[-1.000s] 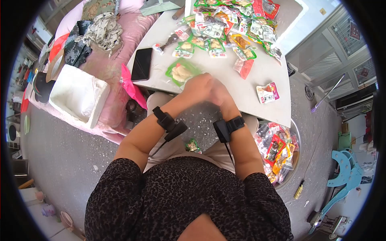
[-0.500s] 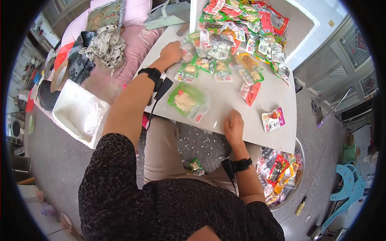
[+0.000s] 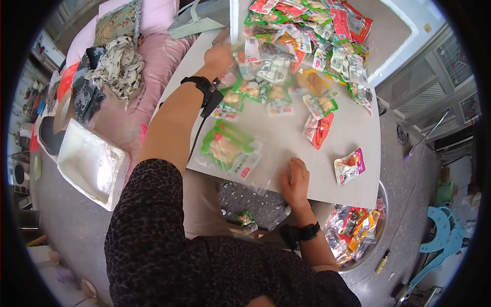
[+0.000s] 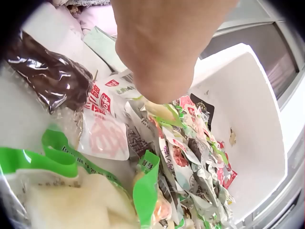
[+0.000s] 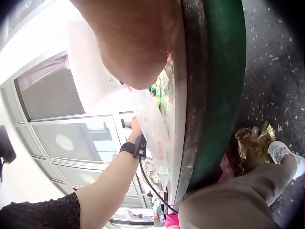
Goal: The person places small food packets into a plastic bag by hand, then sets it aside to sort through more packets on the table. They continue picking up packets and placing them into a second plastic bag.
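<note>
My left hand (image 3: pixel 218 57) reaches the left edge of the heap of sealed food pouches (image 3: pixel 276 66); in the left wrist view the hand (image 4: pixel 159 62) hides its own fingertips, so a grip cannot be made out. Beside it there lie a dark-filled pouch (image 4: pixel 52 76) and a white and red one (image 4: pixel 105 131). My right hand (image 3: pixel 295 181) rests at the table's front edge, fingers loosely extended, holding nothing visible. Left of it, a large clear pouch with a green top and pale contents (image 3: pixel 223 148) lies flat on the table (image 3: pixel 276 135).
Behind the heap stands a white foam box (image 3: pixel 394 36). A red pouch (image 3: pixel 320 130) and a small white and purple one (image 3: pixel 350 166) lie at the right. Below the table's right side is a metal basin (image 3: pixel 384 225) of pouches. An empty foam box (image 3: pixel 92 163) sits left.
My hands, together over the front edge a second ago, have parted: the left moved forward to the heap, the right settled at the table edge. The view has shifted.
</note>
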Demonstrator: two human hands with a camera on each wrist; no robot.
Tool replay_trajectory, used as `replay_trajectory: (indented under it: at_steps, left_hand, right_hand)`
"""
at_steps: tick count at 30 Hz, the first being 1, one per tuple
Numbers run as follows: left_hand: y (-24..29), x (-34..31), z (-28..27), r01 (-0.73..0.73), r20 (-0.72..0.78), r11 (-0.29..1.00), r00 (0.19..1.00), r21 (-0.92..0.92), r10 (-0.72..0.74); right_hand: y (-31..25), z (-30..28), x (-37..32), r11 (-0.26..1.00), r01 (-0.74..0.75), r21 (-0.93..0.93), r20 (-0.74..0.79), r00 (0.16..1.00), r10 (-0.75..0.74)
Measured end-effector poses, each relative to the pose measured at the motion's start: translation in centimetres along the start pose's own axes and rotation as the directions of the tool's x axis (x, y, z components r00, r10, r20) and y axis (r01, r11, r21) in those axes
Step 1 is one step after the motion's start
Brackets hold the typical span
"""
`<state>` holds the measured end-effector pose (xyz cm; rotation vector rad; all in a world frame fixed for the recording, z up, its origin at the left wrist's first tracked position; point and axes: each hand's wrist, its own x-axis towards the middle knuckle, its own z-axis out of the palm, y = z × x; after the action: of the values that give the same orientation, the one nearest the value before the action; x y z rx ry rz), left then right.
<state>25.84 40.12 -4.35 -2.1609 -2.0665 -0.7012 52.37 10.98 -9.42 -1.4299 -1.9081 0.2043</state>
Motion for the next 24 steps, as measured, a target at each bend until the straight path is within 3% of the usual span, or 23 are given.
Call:
replay_trajectory:
  at_steps: [2,5,6,9,11,13,16,17,19,21,23,24]
  left_hand:
    - [0.6,-0.6,-2.5,-0.014,-0.144,0.989,0.990,-0.144,-0.007]
    - [-0.9,0.1,-3.6,0.048,-0.157,0.977,0.984,-0.207,-0.082]
    - [-1.7,-0.3,-4.2,0.009,-0.158,0.972,0.986,-0.233,-0.047]
    - [-2.4,-2.8,-6.8,0.087,-0.056,0.825,0.988,-0.558,-0.142]
    - [-1.5,-5.6,-9.4,0.217,0.137,0.489,0.971,-0.845,-0.195]
    - [-0.7,-8.7,-11.0,0.275,0.266,0.033,0.950,-0.961,-0.162]
    - [2.1,-14.2,-13.3,0.278,0.304,-0.208,0.947,-0.938,-0.105]
    - [2.9,-15.6,-13.9,0.294,0.315,-0.211,0.946,-0.932,-0.073]
    - [4.4,-18.7,-14.5,0.339,0.350,-0.222,0.937,-0.914,-0.010]
    - [5.5,-21.4,-15.3,0.389,0.389,-0.226,0.920,-0.893,0.047]
    - [6.9,-23.3,-15.6,0.419,0.421,-0.224,0.906,-0.880,0.040]
    - [7.0,-23.9,-15.3,0.438,0.431,-0.227,0.899,-0.870,0.082]
  right_hand:
    - [0.1,0.0,0.1,1.000,0.007,0.000,0.000,1.000,-0.007]
    - [0.5,0.3,-0.2,0.999,-0.007,0.052,-0.012,1.000,0.008]
    - [0.6,0.4,-0.3,0.998,-0.003,0.062,-0.020,1.000,0.005]
    - [0.7,0.4,-0.3,0.996,0.023,0.088,-0.061,0.998,-0.018]
    - [0.7,0.4,-0.4,0.994,0.051,0.099,-0.101,0.994,-0.040]
    - [0.9,0.5,-0.4,0.991,0.075,0.110,-0.144,0.988,-0.058]
    - [1.2,0.7,-0.7,0.987,0.063,0.151,-0.188,0.982,-0.034]
    - [1.0,0.5,-0.5,0.985,0.051,0.165,-0.203,0.979,-0.017]
    - [-0.2,-0.5,-0.6,0.863,-0.155,0.480,-0.102,0.968,0.231]
    - [-1.8,-2.1,-0.2,0.595,-0.343,0.727,0.083,0.904,0.419]
    - [-3.0,-3.9,0.3,0.214,-0.464,0.860,0.310,0.806,0.503]
    - [-3.2,-4.3,0.2,0.115,-0.467,0.877,0.376,0.815,0.441]
